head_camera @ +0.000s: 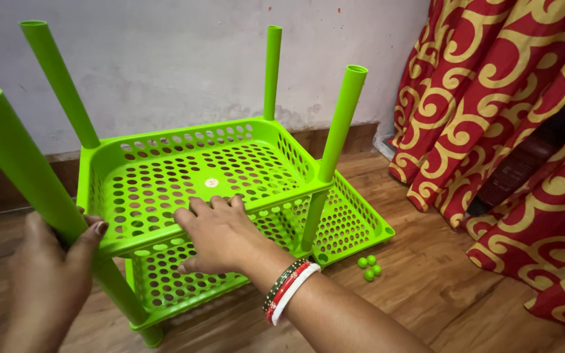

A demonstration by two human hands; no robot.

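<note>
On the floor point(426, 294), hands grip green rack point(165, 170).

Small round pale sticker point(211, 183) at upper tray's point(165, 245) centre.

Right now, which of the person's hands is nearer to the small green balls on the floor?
Right. The right hand rests on the upper green basket, left of the balls. The left hand grips a pole farther away.

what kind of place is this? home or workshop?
Most likely a room in a home. Wood-pattern floor, a plain scuffed wall and a red-and-gold patterned curtain hanging to the floor. The left hand grips a pole of a green plastic shelf rack; the right hand presses its tray.
</note>
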